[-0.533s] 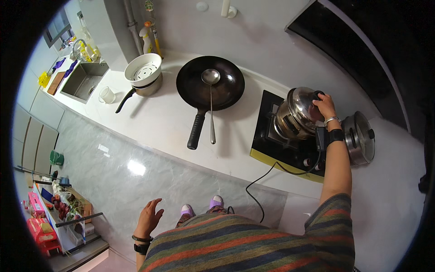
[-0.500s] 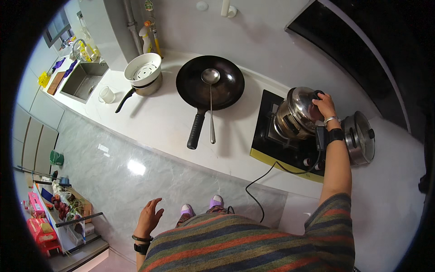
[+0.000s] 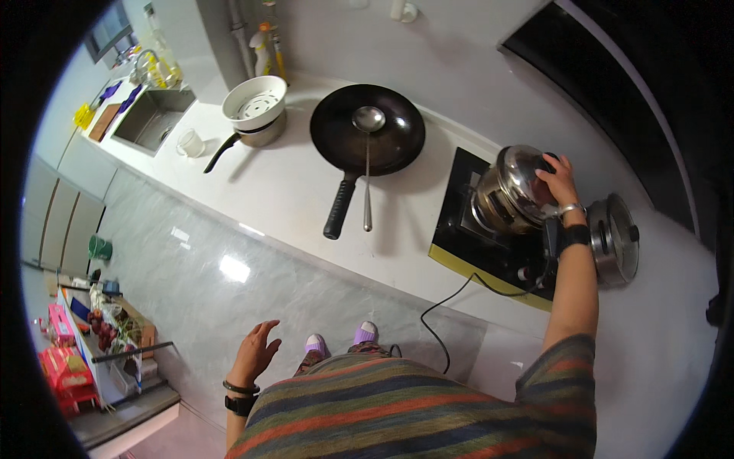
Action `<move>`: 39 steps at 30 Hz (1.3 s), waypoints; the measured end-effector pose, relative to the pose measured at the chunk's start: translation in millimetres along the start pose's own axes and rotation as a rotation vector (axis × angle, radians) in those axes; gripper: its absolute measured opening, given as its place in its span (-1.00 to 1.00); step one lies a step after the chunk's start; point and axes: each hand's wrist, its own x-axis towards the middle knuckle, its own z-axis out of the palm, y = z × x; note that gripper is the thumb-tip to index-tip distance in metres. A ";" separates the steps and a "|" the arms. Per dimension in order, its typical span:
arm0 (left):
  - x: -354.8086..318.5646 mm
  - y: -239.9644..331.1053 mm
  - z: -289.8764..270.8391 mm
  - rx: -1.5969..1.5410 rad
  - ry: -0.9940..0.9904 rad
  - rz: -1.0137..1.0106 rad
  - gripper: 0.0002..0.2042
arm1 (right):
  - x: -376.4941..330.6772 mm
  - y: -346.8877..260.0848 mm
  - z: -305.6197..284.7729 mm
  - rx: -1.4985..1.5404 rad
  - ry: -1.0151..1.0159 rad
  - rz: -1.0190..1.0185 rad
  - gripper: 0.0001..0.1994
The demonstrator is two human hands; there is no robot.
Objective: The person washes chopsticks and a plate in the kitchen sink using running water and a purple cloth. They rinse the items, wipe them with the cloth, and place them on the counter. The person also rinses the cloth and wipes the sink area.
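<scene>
My right hand (image 3: 560, 185) is closed around the black knob of a shiny metal lid (image 3: 524, 174). The lid sits on a steel pot (image 3: 497, 205) on the black gas stove (image 3: 453, 218); the palm hides part of the knob. Whether the lid rests fully on the rim I cannot tell. My left hand (image 3: 254, 356) hangs over the floor with nothing in it, fingers apart. Left of the stove is a dark wok (image 3: 332, 130) with a black handle toward me, and a steel ladle (image 3: 369, 120) lies across it.
Right of the stove stands a steel pot with a glass lid (image 3: 618, 245). Farther left are a saucepan (image 3: 265, 137) bearing a white strainer basket (image 3: 251, 98), a clear cup (image 3: 191, 144) and a sink (image 3: 158, 115). A black cable (image 3: 436, 310) loops past the counter's front edge.
The whole view has shifted slightly, moving the counter things rightward and up in the picture. My right hand stays on the lid's knob; my left hand remains open in the air.
</scene>
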 end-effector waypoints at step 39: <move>-67.0 -279.5 -196.9 -0.134 0.392 0.030 -0.50 | -357.2 -473.8 203.7 0.486 -0.650 -0.636 -0.60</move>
